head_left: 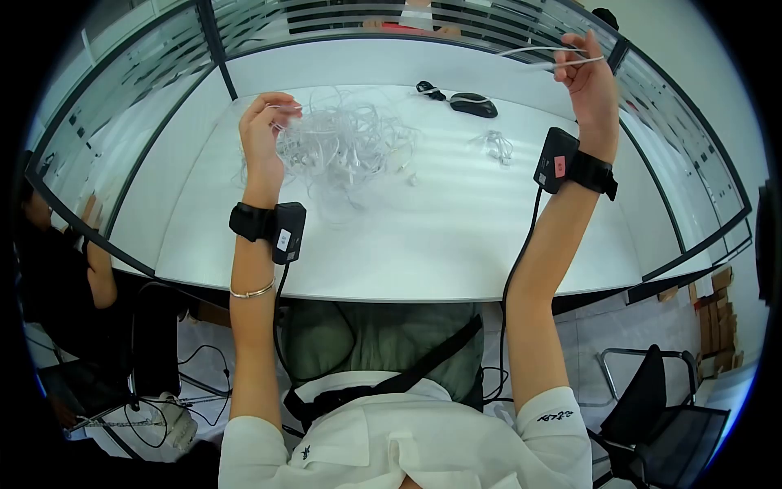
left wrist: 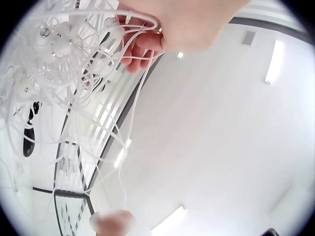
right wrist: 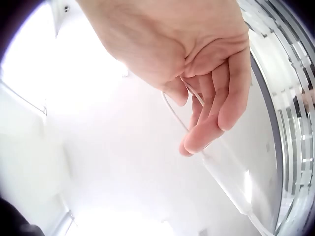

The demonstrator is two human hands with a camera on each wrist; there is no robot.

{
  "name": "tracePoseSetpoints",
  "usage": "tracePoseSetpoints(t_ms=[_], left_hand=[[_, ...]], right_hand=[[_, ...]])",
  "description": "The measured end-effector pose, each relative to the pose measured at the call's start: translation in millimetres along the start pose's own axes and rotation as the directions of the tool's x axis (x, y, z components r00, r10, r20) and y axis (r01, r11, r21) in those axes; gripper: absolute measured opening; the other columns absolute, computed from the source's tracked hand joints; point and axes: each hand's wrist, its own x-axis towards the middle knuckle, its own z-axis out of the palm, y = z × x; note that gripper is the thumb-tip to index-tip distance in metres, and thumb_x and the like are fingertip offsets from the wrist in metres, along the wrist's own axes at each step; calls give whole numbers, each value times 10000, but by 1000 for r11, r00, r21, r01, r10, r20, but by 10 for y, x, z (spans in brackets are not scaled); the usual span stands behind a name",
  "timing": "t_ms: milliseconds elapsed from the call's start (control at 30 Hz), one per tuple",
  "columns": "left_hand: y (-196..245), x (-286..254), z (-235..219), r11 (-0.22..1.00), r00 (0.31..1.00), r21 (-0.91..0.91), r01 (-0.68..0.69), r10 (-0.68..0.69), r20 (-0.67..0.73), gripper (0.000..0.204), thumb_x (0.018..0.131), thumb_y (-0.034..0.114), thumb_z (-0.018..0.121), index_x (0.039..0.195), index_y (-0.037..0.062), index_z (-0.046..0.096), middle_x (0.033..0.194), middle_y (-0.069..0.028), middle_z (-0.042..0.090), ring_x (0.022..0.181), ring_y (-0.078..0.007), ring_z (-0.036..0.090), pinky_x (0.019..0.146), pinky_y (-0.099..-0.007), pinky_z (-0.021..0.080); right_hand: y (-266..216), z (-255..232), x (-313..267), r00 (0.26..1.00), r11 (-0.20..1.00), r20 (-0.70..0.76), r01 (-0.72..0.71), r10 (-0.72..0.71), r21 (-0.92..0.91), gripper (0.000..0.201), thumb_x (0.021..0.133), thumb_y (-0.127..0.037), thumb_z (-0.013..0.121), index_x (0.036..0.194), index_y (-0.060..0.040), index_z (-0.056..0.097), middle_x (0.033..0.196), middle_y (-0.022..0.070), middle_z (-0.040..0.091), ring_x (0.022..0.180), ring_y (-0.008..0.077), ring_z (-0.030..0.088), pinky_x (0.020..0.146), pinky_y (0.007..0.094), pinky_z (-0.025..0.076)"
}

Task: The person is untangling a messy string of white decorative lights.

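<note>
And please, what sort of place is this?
Probably an office: a white desk bordered by glass partitions, with a black computer mouse on it and a black chair nearby.

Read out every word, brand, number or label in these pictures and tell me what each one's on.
No text is readable; these marks show:
Pink label on the right wrist camera: too small to read.
White label on the left wrist camera: too small to read.
Dark marks on the right sleeve: perhaps lettering, illegible.
Mouse and tangled white cables: no readable text.
</note>
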Motion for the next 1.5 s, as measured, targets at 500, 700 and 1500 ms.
tracePoseSetpoints(t_ms=[500,700,1500], left_hand=[[-72,402,-346,997,997,-48,54,-52,49,186,668,-8,428,809,1,548,693,-42,499,671,-132,465,647,-236,351],[-35,212,-365,994,949,74,84,-102,300,106,681,58,457,777,32,492,699,-7,415,675,-114,375,670,-237,307],[719,750,33,963,950,88,-255,233,206,215,897,138,550,1049,19,642,898,-61,644,800,-198,668,786,-256,459]], right_hand=[[-13,437,-124,998,899,-60,-36,10,-437,307,906,-335,593,947,-32,622,531,-74,328,499,46,330,547,208,300],[48,300,-160,981,733,-162,-188,107,-653,296,868,-324,622,968,-47,648,542,-71,368,502,46,363,547,211,321],[103,232,-188,985,697,-39,-146,168,-702,335,871,-420,612,916,-91,654,577,-80,316,562,50,315,608,209,277]])
